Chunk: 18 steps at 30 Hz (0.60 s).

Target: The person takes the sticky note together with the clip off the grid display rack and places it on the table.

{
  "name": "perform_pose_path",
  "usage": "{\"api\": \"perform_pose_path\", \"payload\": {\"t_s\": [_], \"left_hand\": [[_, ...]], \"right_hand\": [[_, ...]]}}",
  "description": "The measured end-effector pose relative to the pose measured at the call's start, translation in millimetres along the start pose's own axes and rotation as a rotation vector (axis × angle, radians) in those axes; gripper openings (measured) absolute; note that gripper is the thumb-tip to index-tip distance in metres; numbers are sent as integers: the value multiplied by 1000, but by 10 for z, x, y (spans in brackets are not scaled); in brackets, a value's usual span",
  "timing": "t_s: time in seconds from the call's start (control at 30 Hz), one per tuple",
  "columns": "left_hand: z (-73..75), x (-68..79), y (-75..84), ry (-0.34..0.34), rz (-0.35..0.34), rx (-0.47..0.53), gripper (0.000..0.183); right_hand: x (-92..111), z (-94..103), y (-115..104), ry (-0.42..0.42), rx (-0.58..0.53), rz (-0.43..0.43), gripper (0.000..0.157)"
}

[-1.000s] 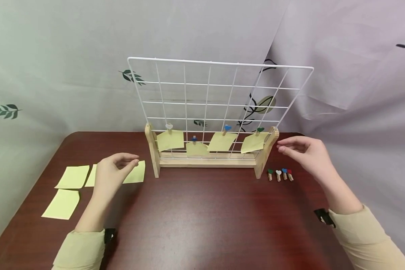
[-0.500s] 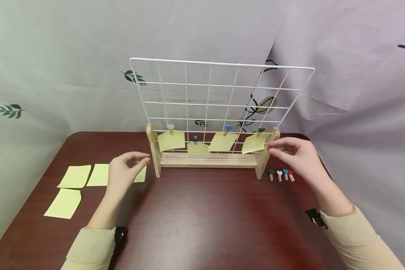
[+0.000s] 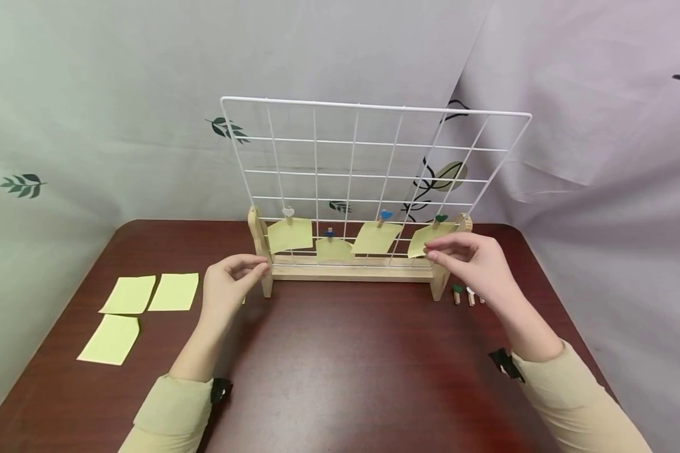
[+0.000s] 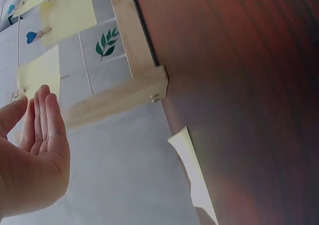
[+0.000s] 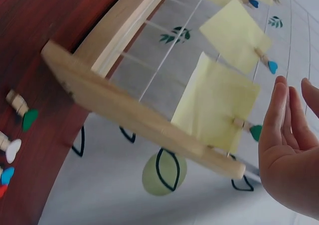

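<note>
A white wire grid [image 3: 348, 175] leans in a wooden stand [image 3: 351, 273] in the middle of the head view. Several yellow sticky notes [image 3: 290, 235] hang along its lower rows, held by small heart-topped clothespins [image 3: 385, 216] in white, blue and green. My left hand [image 3: 229, 286], holding nothing, is by the stand's left post, thumb apart from the fingers in the left wrist view. In front of the right post is my right hand [image 3: 478, 264], also holding nothing. Its fingertips overlap the rightmost hanging note [image 5: 219, 103] in the head view; contact cannot be told.
Loose yellow notes [image 3: 127, 294] lie on the dark red table [image 3: 340, 365] at left, one mostly hidden behind my left hand. Right of the stand lie spare clothespins with green [image 5: 30, 119], white [image 5: 13, 150], blue and red hearts. A pale patterned cloth [image 3: 119, 94] hangs behind.
Both hands have moved inward, the left one rightward to the left post and the right one leftward past the right post. A loose note came into view behind the left hand; another became covered.
</note>
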<state>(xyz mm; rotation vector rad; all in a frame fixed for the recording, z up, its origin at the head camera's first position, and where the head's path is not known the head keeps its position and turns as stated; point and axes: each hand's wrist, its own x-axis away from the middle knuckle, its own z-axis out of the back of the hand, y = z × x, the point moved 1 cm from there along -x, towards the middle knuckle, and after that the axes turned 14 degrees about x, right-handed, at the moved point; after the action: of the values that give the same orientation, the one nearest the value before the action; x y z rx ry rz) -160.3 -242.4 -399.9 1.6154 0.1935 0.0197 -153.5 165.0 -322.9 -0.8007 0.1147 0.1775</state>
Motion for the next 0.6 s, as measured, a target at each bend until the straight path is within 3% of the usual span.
{"api": "perform_pose_path", "payload": {"t_s": [0.23, 0.37, 0.6], "left_hand": [[-124, -2, -43, -2, 48, 201, 23], [-185, -4, -88, 15, 69, 254, 24], [-309, -1, -153, 53, 96, 408, 13]], "right_hand": [[-51, -141, -88, -26, -14, -9, 20], [-80, -229, -133, -38, -41, 2, 21], [-146, -397, -195, -59, -88, 30, 20]]}}
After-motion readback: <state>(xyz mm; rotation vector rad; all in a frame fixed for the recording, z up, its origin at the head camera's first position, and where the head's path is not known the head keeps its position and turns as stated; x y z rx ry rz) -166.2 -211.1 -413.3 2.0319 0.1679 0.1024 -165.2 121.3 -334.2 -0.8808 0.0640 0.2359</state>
